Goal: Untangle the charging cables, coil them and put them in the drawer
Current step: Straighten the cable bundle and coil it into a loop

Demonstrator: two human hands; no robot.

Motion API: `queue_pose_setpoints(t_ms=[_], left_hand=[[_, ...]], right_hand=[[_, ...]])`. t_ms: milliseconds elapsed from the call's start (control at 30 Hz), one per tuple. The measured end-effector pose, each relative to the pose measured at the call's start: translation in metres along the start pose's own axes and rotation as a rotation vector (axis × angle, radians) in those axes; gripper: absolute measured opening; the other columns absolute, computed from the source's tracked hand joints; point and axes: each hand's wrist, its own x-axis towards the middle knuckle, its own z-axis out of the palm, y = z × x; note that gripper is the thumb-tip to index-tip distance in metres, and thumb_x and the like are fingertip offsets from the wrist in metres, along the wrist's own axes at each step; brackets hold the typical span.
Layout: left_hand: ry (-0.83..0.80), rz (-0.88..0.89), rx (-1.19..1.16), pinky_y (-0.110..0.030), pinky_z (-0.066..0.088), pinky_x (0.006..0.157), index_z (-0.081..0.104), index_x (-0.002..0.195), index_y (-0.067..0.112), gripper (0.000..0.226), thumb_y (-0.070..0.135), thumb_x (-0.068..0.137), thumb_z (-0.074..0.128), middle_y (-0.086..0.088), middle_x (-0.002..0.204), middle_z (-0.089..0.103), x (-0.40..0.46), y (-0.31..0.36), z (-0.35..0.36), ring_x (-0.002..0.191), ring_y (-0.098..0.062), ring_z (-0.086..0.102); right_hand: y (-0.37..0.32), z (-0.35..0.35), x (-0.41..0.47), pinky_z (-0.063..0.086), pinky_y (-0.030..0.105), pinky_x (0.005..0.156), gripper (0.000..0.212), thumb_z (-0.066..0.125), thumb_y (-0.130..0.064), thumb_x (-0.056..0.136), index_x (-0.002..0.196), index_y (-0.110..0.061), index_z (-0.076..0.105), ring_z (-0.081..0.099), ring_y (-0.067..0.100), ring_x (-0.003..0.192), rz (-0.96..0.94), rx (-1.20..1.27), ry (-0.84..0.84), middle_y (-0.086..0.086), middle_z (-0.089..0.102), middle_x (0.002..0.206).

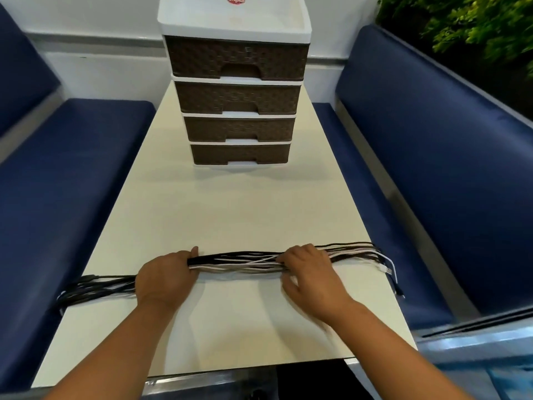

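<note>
From my head view, the cables (239, 262) lie as one long bundle across the near part of the table (230, 203), running from 9 o'clock to 3 o'clock. My left hand (165, 280) grips the bundle; the fingers are curled around it and the thumb lies on top, on the far side. My right hand (310, 277) is on the bundle further toward 3 o'clock. Its fingers are bent over the strands, but this hand is a little blurred, so I cannot tell if it really closes on them or only rests on them.

Between my hands the black and white strands cross each other, so I judge they are not yet separated. The ends at 9 o'clock fan out and hang over the table edge toward the blue seat (72, 174). At 3 o'clock the ends spread too, and a white plug (388, 268) lies close to the edge.

At 12 o'clock, well apart from the cables, the drawer unit (238, 90) stands with all four drawers closed.

The risks I see: if I pull one strand hard, the crossings can tighten into a knot. The hanging ends may drag the bundle off the table when I loosen my grip. Also, no drawer is open yet, so I will need one free hand.
</note>
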Motion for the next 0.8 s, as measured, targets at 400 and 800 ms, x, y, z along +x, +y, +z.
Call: queue_pose_setpoints(t_ms=[400, 800], left_hand=[[0.012, -0.016, -0.019, -0.029, 0.04, 0.056, 0.071, 0.082, 0.026, 0.05, 0.049, 0.1, 0.03, 0.004, 0.068, 0.065, 0.003, 0.004, 0.008, 0.061, -0.022, 0.055], [0.048, 0.008, -0.001, -0.029, 0.034, 0.055, 0.069, 0.08, 0.025, 0.052, 0.05, 0.1, 0.027, -0.001, 0.07, 0.067, 0.001, 0.003, 0.009, 0.059, -0.023, 0.048]], right_hand=[[0.064, -0.069, 0.028, 0.033, 0.035, 0.078, 0.051, 0.056, -0.075, 0.077, 0.071, -0.024, 0.056, 0.052, 0.017, 0.07, 0.421, -0.239, -0.587, -0.008, 0.058, 0.071], [0.132, -0.073, -0.009, 0.042, 0.04, 0.066, 0.042, 0.042, -0.054, 0.095, 0.071, -0.02, 0.044, 0.054, 0.027, 0.06, 0.613, 0.018, -0.029, 0.001, 0.058, 0.059]])
